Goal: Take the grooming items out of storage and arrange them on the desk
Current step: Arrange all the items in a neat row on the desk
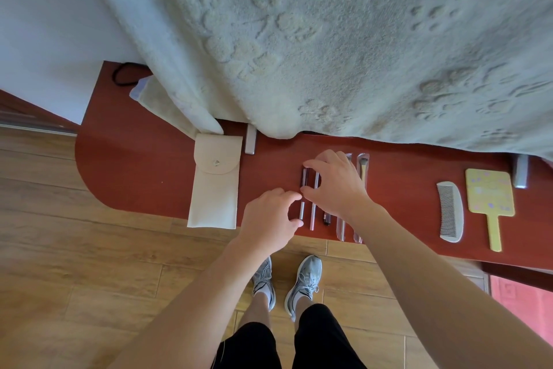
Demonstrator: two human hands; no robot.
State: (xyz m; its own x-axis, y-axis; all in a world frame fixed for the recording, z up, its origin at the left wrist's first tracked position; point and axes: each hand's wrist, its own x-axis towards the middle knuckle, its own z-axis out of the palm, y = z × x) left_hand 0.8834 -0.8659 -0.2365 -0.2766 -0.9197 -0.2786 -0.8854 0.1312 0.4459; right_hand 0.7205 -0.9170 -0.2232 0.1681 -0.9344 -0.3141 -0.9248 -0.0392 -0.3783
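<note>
On the red table (134,174), about midway along its near edge, squaring up the leftmost slim stick (302,213) with both hands. Seemingly pinching its silvery near part between index tip and thumb of the left hand (269,216). Bracketing its dark far part between index and thumb of the right hand (332,183). Keeping the remaining fingers (338,156) loosely curled and holding nothing else.

Lying just right of it, a second stick (314,207), then a short dark pencil (326,219). Partly hiding under the right wrist, two sleeved brushes (362,168). Further right and well apart, resting flat, a comb (450,211) and a yellow hand mirror (490,198). To the left, lying with flap closed, the cream pouch (215,186), probably emptied.

Judging the step as final alignment of the row. Worth sliding the stick flat rather than lifting, guiding both ends together so it is ending up parallel with its neighbour and level at the near end. Worth easing the right palm up on release, avoiding dragging the items beneath it. Round sticks probably rolling easily, so letting go gently.
</note>
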